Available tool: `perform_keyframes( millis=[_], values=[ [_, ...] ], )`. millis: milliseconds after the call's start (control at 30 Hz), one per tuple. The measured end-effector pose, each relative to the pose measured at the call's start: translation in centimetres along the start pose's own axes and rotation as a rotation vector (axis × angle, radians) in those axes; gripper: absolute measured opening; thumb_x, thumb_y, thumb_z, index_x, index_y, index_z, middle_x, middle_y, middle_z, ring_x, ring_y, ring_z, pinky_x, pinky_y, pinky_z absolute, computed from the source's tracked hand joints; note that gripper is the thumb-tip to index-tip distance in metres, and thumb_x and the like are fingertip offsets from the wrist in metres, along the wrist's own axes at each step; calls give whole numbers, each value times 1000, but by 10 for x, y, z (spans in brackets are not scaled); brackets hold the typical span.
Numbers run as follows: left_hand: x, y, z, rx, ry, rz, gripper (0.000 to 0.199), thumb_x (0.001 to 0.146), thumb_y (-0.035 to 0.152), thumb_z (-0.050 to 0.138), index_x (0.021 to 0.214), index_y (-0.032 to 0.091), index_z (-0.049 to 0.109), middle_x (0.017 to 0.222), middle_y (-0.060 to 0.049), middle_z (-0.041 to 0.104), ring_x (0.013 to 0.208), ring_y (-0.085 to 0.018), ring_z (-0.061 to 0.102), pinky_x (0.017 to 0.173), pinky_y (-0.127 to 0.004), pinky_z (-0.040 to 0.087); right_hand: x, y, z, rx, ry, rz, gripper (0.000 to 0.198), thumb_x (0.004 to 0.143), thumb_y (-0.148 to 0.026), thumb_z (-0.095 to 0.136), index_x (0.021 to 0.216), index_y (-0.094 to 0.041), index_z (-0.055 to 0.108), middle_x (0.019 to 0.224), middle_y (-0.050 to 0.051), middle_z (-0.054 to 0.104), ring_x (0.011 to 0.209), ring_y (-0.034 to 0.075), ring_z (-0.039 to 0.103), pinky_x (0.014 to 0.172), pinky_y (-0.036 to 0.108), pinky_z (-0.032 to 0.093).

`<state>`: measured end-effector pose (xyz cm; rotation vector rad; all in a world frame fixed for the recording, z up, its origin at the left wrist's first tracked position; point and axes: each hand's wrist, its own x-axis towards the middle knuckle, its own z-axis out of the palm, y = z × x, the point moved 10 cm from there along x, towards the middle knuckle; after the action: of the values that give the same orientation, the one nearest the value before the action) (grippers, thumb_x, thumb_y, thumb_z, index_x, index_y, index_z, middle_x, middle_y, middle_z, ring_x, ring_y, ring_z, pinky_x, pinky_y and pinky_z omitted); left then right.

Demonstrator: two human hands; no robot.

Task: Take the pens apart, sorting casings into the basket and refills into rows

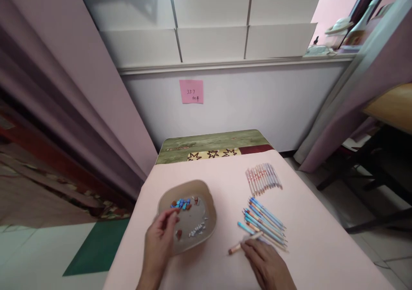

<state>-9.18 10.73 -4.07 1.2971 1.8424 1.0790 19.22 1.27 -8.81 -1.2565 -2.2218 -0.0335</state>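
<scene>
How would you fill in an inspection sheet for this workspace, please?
Surface: pink cover over a patterned tabletop
Job's things: tan bin holding blue pieces, brown pieces and grey pieces; pen row; loosely piled pens
Clutter: nothing seen
Hands: left hand over the bin, fingertips close together, hold unclear; right hand at a pale-and-brown pen, grip blurred
Cables: nothing clearly seen
Surroundings: pink note on the wall; curtains either side

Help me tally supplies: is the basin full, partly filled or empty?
The basin is partly filled: blue pieces and grey pieces lie on its bottom, much of which shows bare.
</scene>
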Motion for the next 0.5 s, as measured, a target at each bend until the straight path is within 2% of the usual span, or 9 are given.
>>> perform_keyframes(
  millis=[67,100,167,267,333,400,500],
  values=[
    [3,-2,-22,67,76,51,34,80,48,52,96,21,65,87,-4,71,84,-22,65,72,-31,52,-6,8,3,-62,8,43,38,95,-15,34,126,-21,54,106,9,67,94,18,63,80,28,50],
    [5,-1,-21,111,55,86,30,81,45,52,95,22,64,90,-4,70,86,-22,65,76,-31,51,-5,11,5,-88,6,72,38,95,-15,34,127,-21,54,104,9,67,92,19,63,79,29,50],
    [11,1,1,238,-91,161,22,83,37,48,91,24,64,93,-4,70,89,-22,63,80,-32,49,1,14,9,-118,-9,111,35,96,-17,35,122,-21,56,100,9,66,88,19,62,76,31,49],
    [16,-1,60,509,-422,281,18,81,20,46,85,20,64,94,-7,68,91,-22,61,81,-32,45,14,9,12,-113,-22,114,27,96,-18,37,107,-22,62,96,8,64,84,20,60,74,32,47],
    [26,-9,84,601,-518,282,20,78,13,46,84,19,64,91,-7,69,88,-21,61,79,-30,44,19,3,9,-88,-10,99,23,95,-18,40,98,-22,63,97,7,64,88,21,59,77,34,45],
    [40,-10,93,626,-513,283,23,76,9,45,84,18,64,91,-7,68,88,-21,60,80,-30,43,22,-4,3,-42,10,88,19,93,-19,43,94,-22,62,97,7,64,89,21,59,80,36,44],
    [63,-8,93,655,-437,278,27,75,8,43,91,17,62,100,-10,65,97,-23,57,87,-34,40,23,-11,-5,40,21,96,15,91,-18,47,94,-23,61,91,6,64,84,20,60,80,36,44]
  ],
)
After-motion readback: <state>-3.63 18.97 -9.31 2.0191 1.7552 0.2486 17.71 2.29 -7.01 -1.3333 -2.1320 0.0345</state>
